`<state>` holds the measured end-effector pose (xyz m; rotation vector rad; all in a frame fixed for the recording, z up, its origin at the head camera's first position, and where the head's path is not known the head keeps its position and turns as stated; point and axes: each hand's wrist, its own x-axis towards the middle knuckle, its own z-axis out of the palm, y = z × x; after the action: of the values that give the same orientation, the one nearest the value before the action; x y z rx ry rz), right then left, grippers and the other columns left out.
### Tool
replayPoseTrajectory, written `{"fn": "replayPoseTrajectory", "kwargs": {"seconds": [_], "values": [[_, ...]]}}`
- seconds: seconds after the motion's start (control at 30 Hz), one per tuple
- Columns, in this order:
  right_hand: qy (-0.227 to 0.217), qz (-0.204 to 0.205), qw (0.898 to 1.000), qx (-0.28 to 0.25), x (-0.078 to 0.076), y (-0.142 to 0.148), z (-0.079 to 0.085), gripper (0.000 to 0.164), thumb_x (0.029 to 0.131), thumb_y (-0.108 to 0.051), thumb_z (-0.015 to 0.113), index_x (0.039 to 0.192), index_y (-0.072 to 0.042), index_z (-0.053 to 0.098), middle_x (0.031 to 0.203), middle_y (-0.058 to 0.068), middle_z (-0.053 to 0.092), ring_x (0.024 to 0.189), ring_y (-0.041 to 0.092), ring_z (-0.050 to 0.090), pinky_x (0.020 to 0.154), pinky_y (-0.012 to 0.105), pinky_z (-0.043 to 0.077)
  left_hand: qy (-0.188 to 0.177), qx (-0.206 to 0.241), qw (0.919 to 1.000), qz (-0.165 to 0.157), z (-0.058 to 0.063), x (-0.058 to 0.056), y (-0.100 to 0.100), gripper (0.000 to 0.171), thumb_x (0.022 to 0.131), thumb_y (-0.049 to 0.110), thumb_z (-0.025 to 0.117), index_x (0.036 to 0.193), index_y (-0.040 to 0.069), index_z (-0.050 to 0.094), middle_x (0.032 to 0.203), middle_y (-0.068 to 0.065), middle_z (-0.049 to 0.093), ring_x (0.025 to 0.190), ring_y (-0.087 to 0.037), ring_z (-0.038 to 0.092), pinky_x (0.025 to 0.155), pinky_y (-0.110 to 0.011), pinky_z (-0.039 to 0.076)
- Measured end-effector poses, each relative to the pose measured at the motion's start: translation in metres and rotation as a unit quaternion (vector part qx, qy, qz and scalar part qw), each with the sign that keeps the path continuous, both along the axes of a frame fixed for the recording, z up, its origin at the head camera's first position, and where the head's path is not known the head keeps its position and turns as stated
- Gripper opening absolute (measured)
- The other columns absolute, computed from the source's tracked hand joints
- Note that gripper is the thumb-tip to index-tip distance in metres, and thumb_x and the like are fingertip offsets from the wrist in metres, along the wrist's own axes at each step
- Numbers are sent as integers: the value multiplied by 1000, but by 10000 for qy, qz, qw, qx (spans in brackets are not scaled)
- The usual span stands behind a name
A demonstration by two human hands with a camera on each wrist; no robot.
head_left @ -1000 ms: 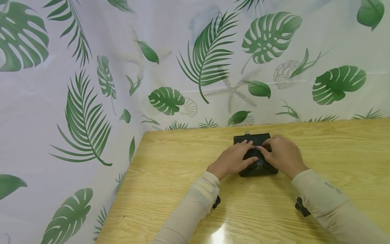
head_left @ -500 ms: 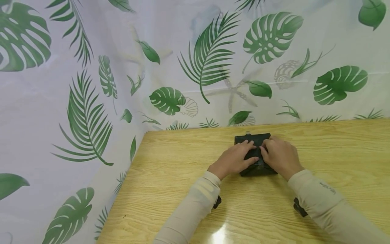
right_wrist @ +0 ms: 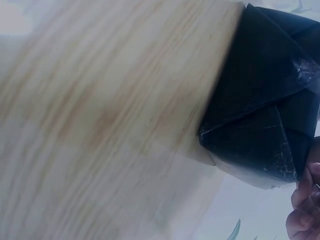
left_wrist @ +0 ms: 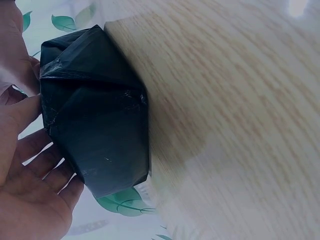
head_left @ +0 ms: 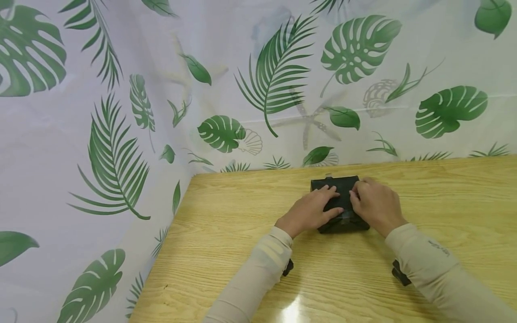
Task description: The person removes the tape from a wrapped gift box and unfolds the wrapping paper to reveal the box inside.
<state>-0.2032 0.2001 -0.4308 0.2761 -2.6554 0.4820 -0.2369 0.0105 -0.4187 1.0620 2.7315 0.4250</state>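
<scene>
A box-shaped package (head_left: 343, 184) wrapped in black, plastic-like sheet sits near the back of the table. Folded flaps and creases show on the package's end (left_wrist: 100, 120) in the left wrist view. My left hand (head_left: 308, 210) lies over its left side, fingers spread and straight on the top. At the top's right edge is my right hand (head_left: 377, 204), its fingers curled and its thumb against the wrap. What those fingertips pinch, if anything, I cannot tell. The right wrist view has curled fingers (right_wrist: 304, 205) right at a corner of the package (right_wrist: 260, 95), where shiny clear film shows.
The wood-grain table (head_left: 226, 224) meets a white sheet printed with green leaves (head_left: 278, 80) close behind the package. Another sheet (head_left: 52, 148) hangs along the left side. A small clear tab (head_left: 328, 176) sticks out at the package's far edge. Black wrist gear (head_left: 400, 272) shows below the right sleeve.
My right hand's fingertips have shifted from the middle of the package's top out to its right edge. The left hand and the package have stayed in place.
</scene>
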Motion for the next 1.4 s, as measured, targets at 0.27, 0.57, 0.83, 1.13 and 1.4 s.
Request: {"fn": "replayPoseTrajectory", "kwargs": {"seconds": [0.27,0.57,0.83,1.13,1.4], "values": [[-88,-106,9999,-70,0,4,1,14,90,-8,71,81,3,70,78,15,62,53,23,56,46,45,50,-7,-9,10000,24,-1,-1,0,55,106,46,49,153,18,47,162,-4,35,150,-16,28,120,-34,30],[-39,-210,9997,-136,0,8,2,15,89,-9,72,80,3,69,77,16,63,51,22,53,45,43,47,48,36,10000,-5,-3,-1,0,54,106,45,50,153,17,48,162,-6,35,150,-16,28,120,-33,30],[61,-262,9995,-179,1,12,0,16,89,-9,73,81,4,69,78,17,64,51,23,53,45,43,46,18,17,10000,17,-3,-1,1,54,106,44,50,153,17,47,162,-6,34,151,-16,27,120,-33,29],[61,-367,9990,-234,3,22,2,13,88,-8,70,79,2,69,77,16,64,53,25,55,44,44,46,-33,5,10000,14,-2,-1,-1,54,107,44,50,153,18,47,163,-4,32,151,-16,26,121,-34,28],[54,-427,9988,-238,4,27,2,13,88,-8,69,78,1,68,74,15,63,53,25,55,43,43,44,-53,-2,10000,-48,-1,0,-1,54,107,43,49,154,17,46,164,-6,31,151,-18,26,121,-34,27]]}}
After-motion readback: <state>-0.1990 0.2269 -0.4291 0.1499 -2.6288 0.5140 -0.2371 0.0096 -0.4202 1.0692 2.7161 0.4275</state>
